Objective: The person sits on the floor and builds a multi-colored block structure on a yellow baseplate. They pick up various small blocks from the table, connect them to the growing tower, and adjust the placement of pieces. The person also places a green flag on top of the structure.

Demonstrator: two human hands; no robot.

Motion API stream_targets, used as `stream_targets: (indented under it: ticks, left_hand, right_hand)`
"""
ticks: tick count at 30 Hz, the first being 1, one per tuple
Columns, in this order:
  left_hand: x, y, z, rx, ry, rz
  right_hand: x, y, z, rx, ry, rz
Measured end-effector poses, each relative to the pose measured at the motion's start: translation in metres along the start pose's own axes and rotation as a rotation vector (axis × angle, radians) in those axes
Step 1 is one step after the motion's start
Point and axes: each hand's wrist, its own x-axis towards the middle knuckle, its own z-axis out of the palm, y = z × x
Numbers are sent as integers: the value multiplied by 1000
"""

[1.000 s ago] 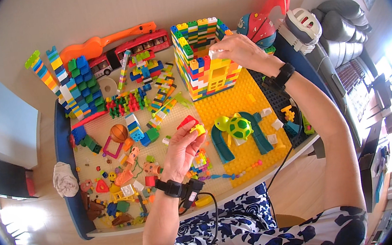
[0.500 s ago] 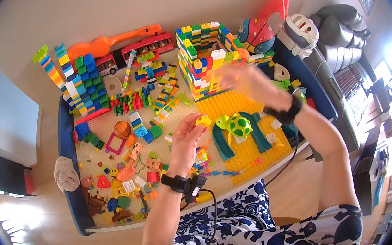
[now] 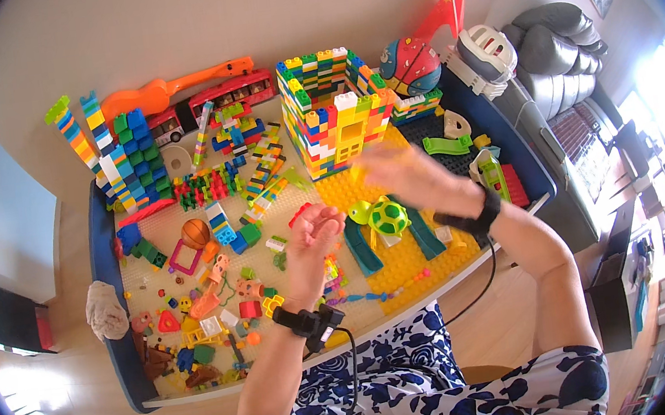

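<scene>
Over the yellow baseplate [image 3: 332,199], my right hand [image 3: 402,173] is smeared by motion, with a small yellow brick [image 3: 358,173] at its closed fingertips. It hovers just in front of a hollow, multicoloured brick tower [image 3: 317,139] with a yellow window frame [image 3: 351,136] in its front wall. My left hand [image 3: 315,230] is raised, fingers loosely bent, and I see nothing in its grip. A red piece [image 3: 298,213] shows beside its knuckles; whether it touches the hand cannot be told. A green toy turtle [image 3: 388,216] rests between two teal slide pieces [image 3: 363,246] below my right hand.
Loose bricks and small toys cover the left of the play table, around a toy basketball [image 3: 195,234]. Tall brick stacks [image 3: 127,169], an orange guitar [image 3: 171,86] and a red toy bus [image 3: 229,94] line the back. A larger ball [image 3: 410,66] stands behind the tower's right side.
The yellow brick has left my left hand; a yellow brick now shows at my right fingertips. My right hand has come down from the tower's front wall. The view has shifted slightly.
</scene>
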Motion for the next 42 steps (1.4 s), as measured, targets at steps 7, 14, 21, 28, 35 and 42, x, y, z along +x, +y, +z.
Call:
stream_targets:
  ticks: [7, 14, 21, 28, 35, 42]
  left_hand:
    - [2, 7, -4, -94, 53, -72]
    - [2, 5, -5, -89, 64, -110]
    - [1, 5, -3, -76, 63, -154]
    - [1, 6, -3, -71, 44, -161]
    - [2, 4, -4, -82, 50, -157]
    - [1, 4, -4, -81, 50, -180]
  right_hand:
    - [45, 89, -30, 164, 252, 212]
    - [64, 106, -17, 68, 112, 159]
    - [68, 103, -15, 97, 73, 146]
    - [70, 103, -18, 143, 53, 127]
    - [71, 110, -16, 162, 34, 120]
    - [69, 107, -18, 242, -5, 184]
